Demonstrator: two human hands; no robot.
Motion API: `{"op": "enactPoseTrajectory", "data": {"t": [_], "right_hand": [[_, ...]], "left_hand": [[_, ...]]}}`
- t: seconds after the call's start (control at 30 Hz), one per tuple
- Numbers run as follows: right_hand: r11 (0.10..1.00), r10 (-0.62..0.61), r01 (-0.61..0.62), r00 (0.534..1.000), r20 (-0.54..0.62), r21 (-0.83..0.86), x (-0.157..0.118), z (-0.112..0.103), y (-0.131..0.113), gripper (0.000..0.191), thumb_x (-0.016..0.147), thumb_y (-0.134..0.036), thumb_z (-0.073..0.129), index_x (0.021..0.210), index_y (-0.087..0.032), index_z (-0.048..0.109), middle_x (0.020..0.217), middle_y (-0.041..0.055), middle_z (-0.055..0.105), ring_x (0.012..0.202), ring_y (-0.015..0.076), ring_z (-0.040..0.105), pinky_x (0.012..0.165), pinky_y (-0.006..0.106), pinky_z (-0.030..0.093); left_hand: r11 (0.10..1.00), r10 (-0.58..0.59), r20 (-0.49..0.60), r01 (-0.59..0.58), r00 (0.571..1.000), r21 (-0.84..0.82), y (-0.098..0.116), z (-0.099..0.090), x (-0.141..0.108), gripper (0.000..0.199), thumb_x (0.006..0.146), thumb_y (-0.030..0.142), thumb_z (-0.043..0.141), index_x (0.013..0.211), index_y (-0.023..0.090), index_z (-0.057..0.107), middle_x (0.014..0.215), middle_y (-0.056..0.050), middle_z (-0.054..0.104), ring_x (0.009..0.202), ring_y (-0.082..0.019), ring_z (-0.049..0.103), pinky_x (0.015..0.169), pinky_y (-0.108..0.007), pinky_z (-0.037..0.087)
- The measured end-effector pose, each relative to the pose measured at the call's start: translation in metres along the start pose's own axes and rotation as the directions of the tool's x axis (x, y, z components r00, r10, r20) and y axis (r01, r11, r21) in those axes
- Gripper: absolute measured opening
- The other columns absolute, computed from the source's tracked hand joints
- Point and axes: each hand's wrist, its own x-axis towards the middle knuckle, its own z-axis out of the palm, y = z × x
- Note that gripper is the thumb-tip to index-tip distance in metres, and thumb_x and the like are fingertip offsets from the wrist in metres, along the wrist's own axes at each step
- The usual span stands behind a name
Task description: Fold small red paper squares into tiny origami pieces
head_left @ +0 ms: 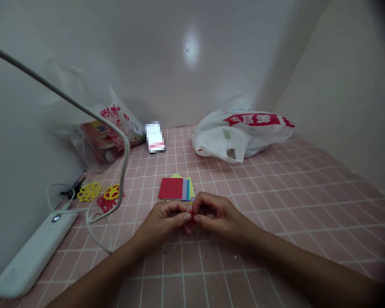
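Note:
Fingertips of my left hand and my right hand meet in front of me, both pinching a small piece of red paper. Only a thin red edge of it shows; the fingers cover the rest. Just beyond the hands lies a loose stack of coloured paper squares, with a red sheet on top and blue, lilac and yellow edges sticking out to the right. To the left are cut-out paper shapes: a yellow lacy one, a yellow star-like one and a red one partly under it.
A white power bank with a white cable arching across the left side sits on the pink tiled surface. Plastic bags stand at back left and back right. A lit phone leans between them. A dark object, perhaps scissors, lies left.

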Motion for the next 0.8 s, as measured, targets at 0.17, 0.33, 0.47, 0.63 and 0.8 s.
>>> {"op": "enactPoseTrajectory", "data": {"t": [0.17,0.33,0.47,0.63,0.8], "right_hand": [[0.998,0.027,-0.029,0.999,0.037,0.059,0.0,0.0006,0.0032,0.008,0.083,-0.019,0.061,0.079,-0.017,0.055,0.073,0.0005,0.063,0.067,0.012,0.055,0.06,0.024,0.04],[0.993,0.029,-0.031,0.999,0.017,0.113,-0.0001,0.0048,0.0021,0.01,0.083,-0.017,0.06,0.08,-0.019,0.051,0.072,-0.0006,0.063,0.065,0.0114,0.055,0.059,0.024,0.039],[0.997,0.004,-0.002,1.0,-0.026,0.075,-0.0006,0.0067,0.001,0.012,0.081,-0.018,0.062,0.081,-0.019,0.05,0.069,-0.0029,0.056,0.062,0.0111,0.051,0.057,0.024,0.037],[0.997,0.001,0.0,1.0,-0.01,0.075,-0.0011,0.0052,0.0008,0.014,0.078,-0.017,0.063,0.086,-0.018,0.051,0.077,-0.0023,0.051,0.066,0.0112,0.047,0.059,0.025,0.035],[0.98,0.039,-0.058,0.994,0.103,0.188,-0.0021,0.0019,-0.0031,0.017,0.073,-0.016,0.062,0.084,-0.018,0.05,0.075,-0.0031,0.048,0.068,0.0114,0.044,0.061,0.025,0.034]], "left_hand": [[1.0,0.007,0.008,-0.007,1.0,-0.002,0.0002,0.0007,-0.0002,0.02,0.08,0.035,0.071,0.075,0.015,0.069,0.062,0.0,0.067,0.06,-0.012,0.06,0.064,-0.023,0.046],[1.0,-0.005,-0.008,0.005,1.0,-0.009,0.0002,0.0017,0.0003,0.019,0.079,0.034,0.071,0.074,0.015,0.069,0.06,0.001,0.067,0.059,-0.011,0.06,0.063,-0.022,0.046],[0.998,-0.018,-0.028,0.016,0.999,-0.053,-0.0018,0.0039,-0.0009,0.018,0.077,0.033,0.074,0.074,0.015,0.069,0.06,0.001,0.066,0.058,-0.011,0.059,0.061,-0.021,0.045],[0.997,-0.025,-0.039,0.022,0.999,-0.072,-0.0033,0.0059,-0.0031,0.019,0.076,0.033,0.075,0.073,0.015,0.07,0.063,0.001,0.063,0.058,-0.009,0.054,0.056,-0.02,0.041],[1.0,0.006,-0.01,-0.006,1.0,0.012,-0.0028,0.0044,-0.0054,0.019,0.077,0.033,0.075,0.073,0.015,0.072,0.065,0.001,0.06,0.06,-0.01,0.051,0.057,-0.02,0.038]]}}
